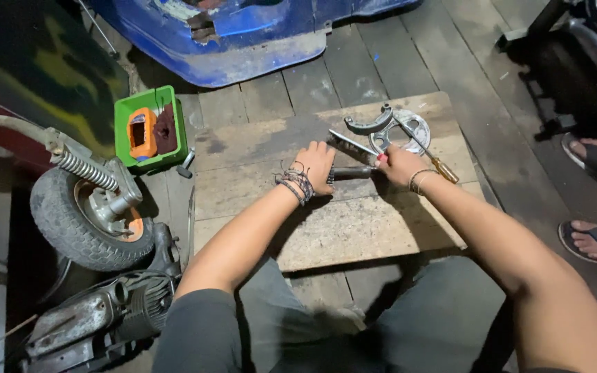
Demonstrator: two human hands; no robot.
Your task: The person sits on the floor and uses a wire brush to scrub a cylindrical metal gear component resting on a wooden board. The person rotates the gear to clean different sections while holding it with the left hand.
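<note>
Your left hand lay knuckles-up with its fingers curled down over one end of a dark steel bar; your right hand was closed round the other end, so the bar ran across between them, low on the board that served as your bench; it looked heavy, rigid and probably greasy, so a full wrap near each end would have suited it better than a fingertip pinch. Just beyond your fingers lay a wire brush, a curved brake shoe and a round brake plate, close together; a screwdriver slanted across the plate past your right wrist. Well off to the left sat a green tub; nearer you, a small wheel with its spring.
</note>
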